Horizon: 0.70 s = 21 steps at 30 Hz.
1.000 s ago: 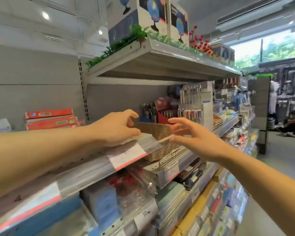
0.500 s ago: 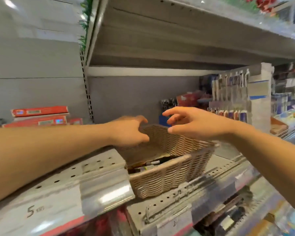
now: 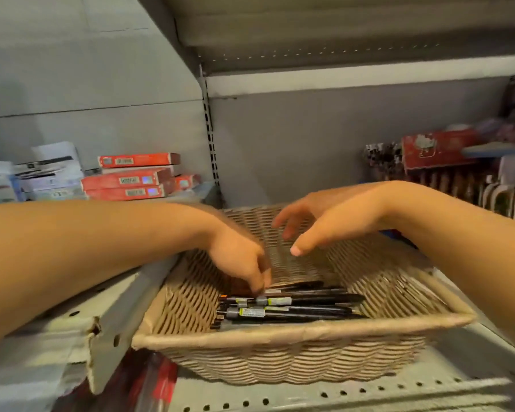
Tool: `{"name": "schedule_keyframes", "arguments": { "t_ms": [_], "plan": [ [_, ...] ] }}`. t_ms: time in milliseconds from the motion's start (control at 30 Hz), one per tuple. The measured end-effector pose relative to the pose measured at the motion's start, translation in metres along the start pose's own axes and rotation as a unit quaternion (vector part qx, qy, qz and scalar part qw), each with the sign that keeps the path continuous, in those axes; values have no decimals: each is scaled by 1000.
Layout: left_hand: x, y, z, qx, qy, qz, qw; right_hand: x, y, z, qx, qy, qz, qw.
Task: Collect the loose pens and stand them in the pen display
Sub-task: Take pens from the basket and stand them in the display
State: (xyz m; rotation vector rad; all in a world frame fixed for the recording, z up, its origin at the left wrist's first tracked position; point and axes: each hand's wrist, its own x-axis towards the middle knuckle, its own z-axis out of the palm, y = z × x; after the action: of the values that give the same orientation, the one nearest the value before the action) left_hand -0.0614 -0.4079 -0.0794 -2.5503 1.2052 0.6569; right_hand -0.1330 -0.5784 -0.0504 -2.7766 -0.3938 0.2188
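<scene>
1. We see a wicker basket (image 3: 295, 364) sitting on a perforated metal shelf (image 3: 369, 394), near its front edge.
2. Loose pens (image 3: 292, 306) – dark barrels, yellow-green labels – lie flat in a bunch on the basket floor, against the near wall, roughly parallel to the shelf front.
3. Left hand (image 3: 238, 257) is down inside the basket, fingers curled and pointing down, fingertips (image 3: 259, 288) at the top of the pen bunch. Motion blur there – we cannot tell whether its grip actually has a pen pinched or is only touching.
4. Right hand (image 3: 324, 221) hovers above the basket's middle, apart from the pens. Its grip is loose and wide, fingers spread and relaxed, thumb pointing down, holding nothing.
5. Pen display (image 3: 503, 194) – racks of upright pens – sits at the far right of the same shelf, well apart from the basket; blurred.
6. Red boxes (image 3: 131, 179) are stacked on the neighbouring shelf to the left, with white boxes (image 3: 48, 171) beside them.
</scene>
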Motion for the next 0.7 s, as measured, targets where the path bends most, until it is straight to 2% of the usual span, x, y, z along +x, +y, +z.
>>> {"name": "schedule_keyframes", "arguments": {
  "t_ms": [133, 267, 333, 400, 500, 633, 700],
  "plan": [
    [11, -9, -3, 36, -1, -7, 999, 27, 6, 6, 6, -8, -21, 1000],
    [23, -14, -7, 50, -28, 6, 998, 31, 22, 11, 62, -32, -16, 997],
    [28, -15, -14, 25, -18, 19, 999, 30, 27, 12, 22, -32, -4, 999],
    [33, -17, -22, -36, 37, 21, 998, 32, 31, 14, -16, -38, 12, 999],
    [36, -24, -29, -142, 137, 13, 980, 37, 37, 15, -5, -14, 8, 1000],
    [29, -19, -37, -247, 307, 36, 918, 39, 37, 12, -8, 76, -1, 997],
    [25, -12, -39, -301, 342, 66, 888, 39, 38, 13, -6, 116, 8, 993]
  ]
}}
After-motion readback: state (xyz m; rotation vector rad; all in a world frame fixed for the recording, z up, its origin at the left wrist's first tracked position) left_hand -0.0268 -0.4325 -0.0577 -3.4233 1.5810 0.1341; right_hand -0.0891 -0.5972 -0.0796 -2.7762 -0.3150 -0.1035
